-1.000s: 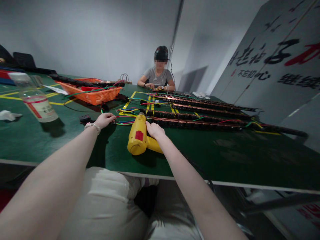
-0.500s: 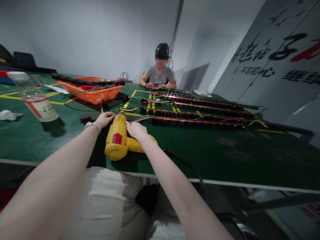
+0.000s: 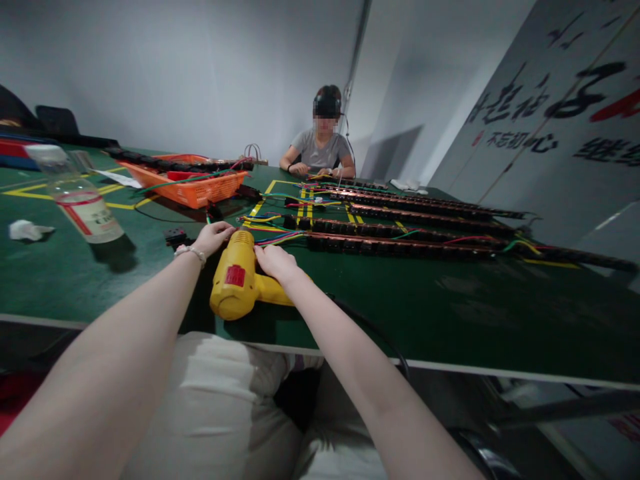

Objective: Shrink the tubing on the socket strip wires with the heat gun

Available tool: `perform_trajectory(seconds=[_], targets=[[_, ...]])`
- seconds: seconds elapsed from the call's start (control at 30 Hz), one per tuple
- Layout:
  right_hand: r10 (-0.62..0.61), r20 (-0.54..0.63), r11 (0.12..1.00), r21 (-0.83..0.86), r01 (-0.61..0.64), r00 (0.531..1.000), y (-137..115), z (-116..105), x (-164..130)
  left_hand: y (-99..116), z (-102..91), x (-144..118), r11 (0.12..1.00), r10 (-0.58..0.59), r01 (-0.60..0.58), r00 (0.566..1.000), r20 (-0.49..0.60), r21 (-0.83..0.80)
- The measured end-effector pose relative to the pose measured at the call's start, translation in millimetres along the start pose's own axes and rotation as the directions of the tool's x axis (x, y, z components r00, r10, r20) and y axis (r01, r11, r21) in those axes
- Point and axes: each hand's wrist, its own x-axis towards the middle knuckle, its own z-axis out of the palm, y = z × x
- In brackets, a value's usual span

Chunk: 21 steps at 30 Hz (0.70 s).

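A yellow heat gun (image 3: 235,284) with a red label lies on the green table (image 3: 450,313), nozzle pointing away from me. My right hand (image 3: 276,261) grips its handle. My left hand (image 3: 213,238), a bead bracelet on the wrist, rests just left of the nozzle, its fingers on the ends of coloured wires (image 3: 270,235). The wires lead to long black power strips (image 3: 395,245) stretching right across the table.
A clear plastic bottle (image 3: 83,203) with a red-and-white label stands at the left, a crumpled tissue (image 3: 27,231) beside it. An orange basket (image 3: 193,185) sits further back. Another person (image 3: 323,152) sits at the far end. A black cord (image 3: 370,330) trails off the table's near edge.
My right hand has drawn the heat gun to the left, from beside the power strips' ends up next to my left hand. My left hand has stayed on the wires.
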Motion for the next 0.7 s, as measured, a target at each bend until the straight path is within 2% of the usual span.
perform_trajectory(seconds=[0.17, 0.27, 0.47, 0.7], targets=[[0.05, -0.016, 0.999, -0.02, -0.051, 0.999, 19, -11, -6, 0, 3.3, 1, 0.994, -0.066, 0.065, 0.998, -0.005, -0.09], [0.098, -0.015, 0.995, -0.004, -0.098, 0.995, 34, -20, -8, -1, 4.2, 2, 0.993, -0.089, 0.087, 0.996, -0.02, -0.081], [0.185, -0.052, 0.983, -0.013, -0.186, 0.981, 60, -37, -17, -9, 3.0, 5, 0.999, -0.015, 0.015, 1.0, 0.006, 0.038], [0.198, -0.081, 0.978, -0.047, -0.202, 0.977, 89, -51, -43, -18, -0.2, 0, 0.961, 0.11, -0.074, 0.986, -0.122, 0.268]])
